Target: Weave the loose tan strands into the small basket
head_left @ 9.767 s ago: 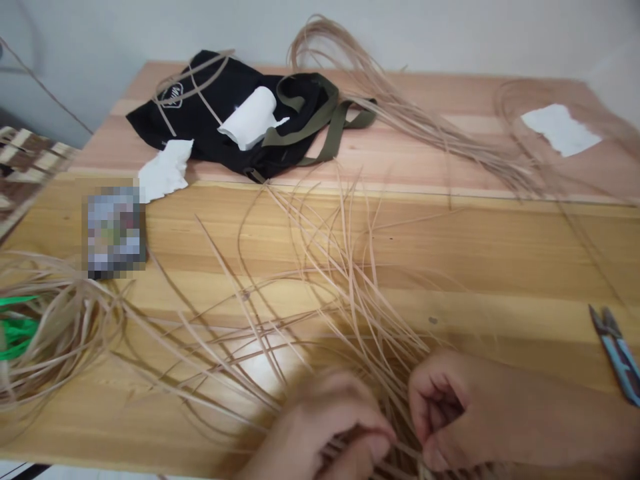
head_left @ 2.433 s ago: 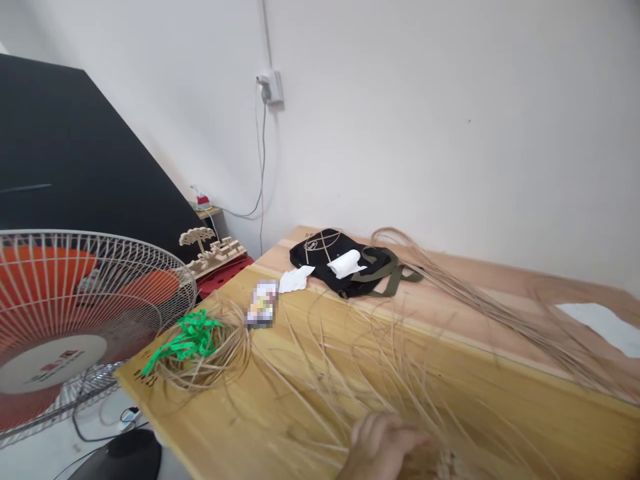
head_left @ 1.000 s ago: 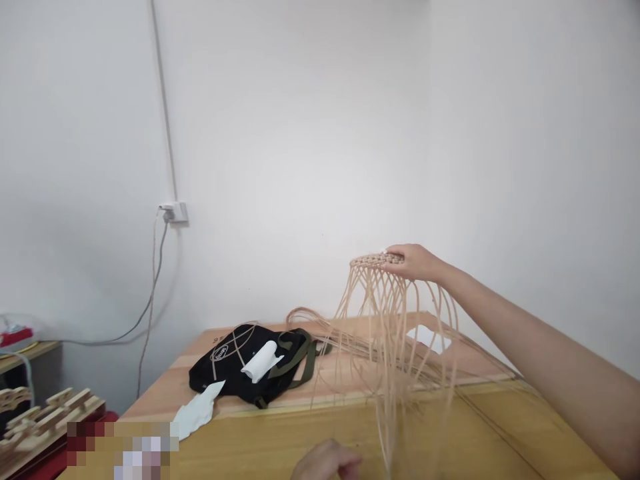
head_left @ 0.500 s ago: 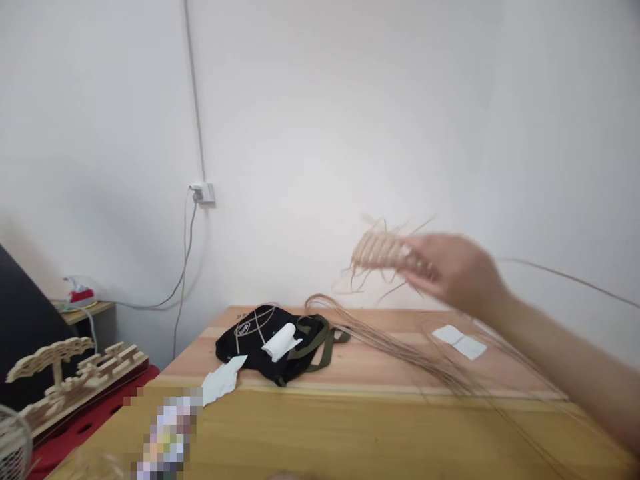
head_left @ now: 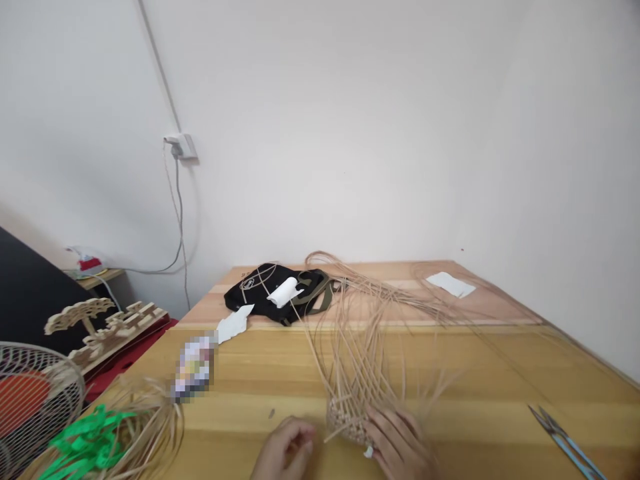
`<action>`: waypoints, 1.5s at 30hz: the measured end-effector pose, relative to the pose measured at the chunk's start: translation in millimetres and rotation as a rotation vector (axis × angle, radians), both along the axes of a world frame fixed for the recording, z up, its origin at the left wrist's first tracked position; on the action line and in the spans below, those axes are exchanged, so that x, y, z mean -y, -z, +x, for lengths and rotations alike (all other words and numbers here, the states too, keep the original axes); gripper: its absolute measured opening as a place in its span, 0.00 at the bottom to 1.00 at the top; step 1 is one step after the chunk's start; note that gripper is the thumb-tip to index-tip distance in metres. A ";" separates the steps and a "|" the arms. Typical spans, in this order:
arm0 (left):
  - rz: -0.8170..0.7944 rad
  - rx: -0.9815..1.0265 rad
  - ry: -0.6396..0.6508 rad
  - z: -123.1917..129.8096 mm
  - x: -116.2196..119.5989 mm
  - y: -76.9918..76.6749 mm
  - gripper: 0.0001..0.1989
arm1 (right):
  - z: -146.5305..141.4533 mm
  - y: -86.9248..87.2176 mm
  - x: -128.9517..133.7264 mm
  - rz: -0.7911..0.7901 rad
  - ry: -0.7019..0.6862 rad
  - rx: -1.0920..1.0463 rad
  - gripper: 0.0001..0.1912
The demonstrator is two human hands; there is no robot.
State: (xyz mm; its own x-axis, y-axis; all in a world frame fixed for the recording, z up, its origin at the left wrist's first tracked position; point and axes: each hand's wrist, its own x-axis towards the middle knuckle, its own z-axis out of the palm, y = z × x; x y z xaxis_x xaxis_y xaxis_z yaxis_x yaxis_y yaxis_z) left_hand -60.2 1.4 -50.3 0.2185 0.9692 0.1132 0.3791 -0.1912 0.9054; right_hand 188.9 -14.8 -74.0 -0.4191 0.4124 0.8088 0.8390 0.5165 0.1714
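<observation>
Weaving (head_left: 345,421) is clamped in my right hand (head_left: 400,441), likely for steadiness. Left hand (head_left: 284,448) curls loosely, apart, at the weaving's eight o'clock.

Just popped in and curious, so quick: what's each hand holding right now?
Left hand: loosely curled, partly open, nothing visible in it.
Right hand: fingers closed over one side of the woven piece.

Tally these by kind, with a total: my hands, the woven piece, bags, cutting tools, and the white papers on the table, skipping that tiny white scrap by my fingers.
Hands: 2 (left hand, right hand)
Woven piece: 1
Black bag: 1
Blue-handled snips: 1
White papers: 3 (rolled one, crumpled one, flat one)
Total: 8
</observation>
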 end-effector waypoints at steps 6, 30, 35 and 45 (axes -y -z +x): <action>-0.025 0.003 -0.001 18.6 2.1 -0.8 0.19 | 13.9 -16.0 30.9 -0.252 0.131 -0.074 0.22; 0.495 -0.604 0.273 29.2 -12.7 -44.4 0.11 | 3.6 -63.1 -21.0 -1.157 -0.172 -0.373 0.14; 0.432 -0.548 0.314 33.8 -8.5 -48.7 0.09 | 5.7 -69.9 -22.4 -1.273 -0.164 -0.312 0.11; 0.402 -0.403 0.209 37.0 17.3 -47.1 0.08 | 6.3 -76.6 -10.5 -1.422 -0.212 -0.366 0.06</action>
State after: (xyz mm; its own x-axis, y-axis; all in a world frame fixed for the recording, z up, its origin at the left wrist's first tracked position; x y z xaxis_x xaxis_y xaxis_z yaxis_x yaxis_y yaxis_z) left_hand -23.2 -15.9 -3.1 0.5018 0.7993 0.3306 0.5943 -0.5963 0.5397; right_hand 195.2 -4.3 2.7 -0.4383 0.8879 -0.1397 0.6119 0.1809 -0.7700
